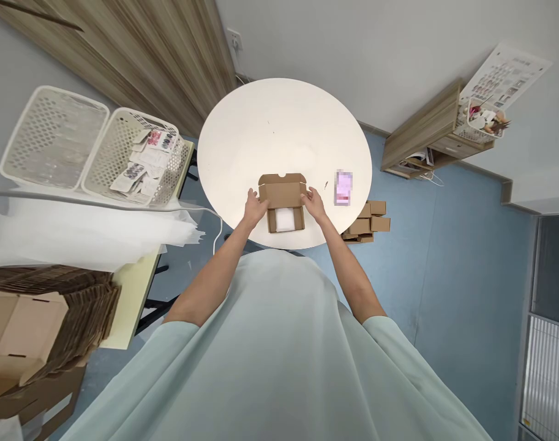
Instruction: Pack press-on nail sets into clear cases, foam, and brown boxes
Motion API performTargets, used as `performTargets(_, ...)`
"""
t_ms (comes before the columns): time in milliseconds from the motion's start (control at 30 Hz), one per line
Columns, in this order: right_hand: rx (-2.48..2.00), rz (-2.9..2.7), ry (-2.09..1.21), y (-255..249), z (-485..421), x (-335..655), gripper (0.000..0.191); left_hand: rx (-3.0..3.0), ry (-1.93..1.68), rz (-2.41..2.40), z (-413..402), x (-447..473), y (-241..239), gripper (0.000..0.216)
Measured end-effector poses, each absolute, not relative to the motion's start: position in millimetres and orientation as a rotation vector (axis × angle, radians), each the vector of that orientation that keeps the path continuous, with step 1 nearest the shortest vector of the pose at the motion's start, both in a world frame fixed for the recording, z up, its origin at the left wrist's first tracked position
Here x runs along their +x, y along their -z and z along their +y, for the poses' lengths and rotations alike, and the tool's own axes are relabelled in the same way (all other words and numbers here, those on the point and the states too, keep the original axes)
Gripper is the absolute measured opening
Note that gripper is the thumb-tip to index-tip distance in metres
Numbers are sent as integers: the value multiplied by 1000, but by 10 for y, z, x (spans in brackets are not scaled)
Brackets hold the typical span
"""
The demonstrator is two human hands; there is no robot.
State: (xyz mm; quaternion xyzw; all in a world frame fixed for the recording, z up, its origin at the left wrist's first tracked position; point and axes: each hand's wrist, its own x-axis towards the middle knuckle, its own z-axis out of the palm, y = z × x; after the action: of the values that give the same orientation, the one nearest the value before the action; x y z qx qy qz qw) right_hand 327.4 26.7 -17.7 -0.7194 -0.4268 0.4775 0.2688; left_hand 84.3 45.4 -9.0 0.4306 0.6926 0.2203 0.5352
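Note:
A small brown cardboard box (286, 191) sits near the front edge of the round white table (242, 141), its lid raised. Inside lies something white and flat, perhaps paper or a packet (285, 219). My left hand (255, 208) holds the left side of the lid, thumb on the near face and fingers beyond the edge. On the opposite side, my right hand (313, 204) grips the lid's right edge in much the same way. To the right lies a pinkish, blurred-out rectangular thing (343, 187), touched by neither hand.
At left, white baskets (93, 159), one with small packets, stand beside white sheets (90, 229) and stacked flat cardboard boxes (86, 312). Closed brown boxes (360, 225) are by the table's right edge. A wooden cabinet (426, 131) stands against the wall.

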Motion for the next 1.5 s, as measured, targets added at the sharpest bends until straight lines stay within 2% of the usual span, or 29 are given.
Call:
performTargets(300, -1830, -1218, -1381, 147, 294, 3326, 76, 975, -491, 1525, 531, 868, -136, 95)
performTargets(433, -1797, -1249, -1310, 44, 273, 3367, 79, 1037, -558, 1465, 548, 860, -194, 91)
performTargets(900, -1827, -1429, -1209, -5, -433, 3148, 70, 1315, -511, 1467, -55, 766, 2, 76)
performTargets(1067, -1877, -1512, -1180, -22, -428, 3138, 68, 1357, -485, 1472, -34, 763, -10, 79)
performTargets(1267, -1907, -1702, -1125, -88, -574, 3142, 72, 1534, -414, 1502, -173, 687, -45, 79)
performTargets(1500, -1990, -1660, -994, -167, -942, 3148, 72, 1715, -413, 1530, -467, 591, -121, 72)
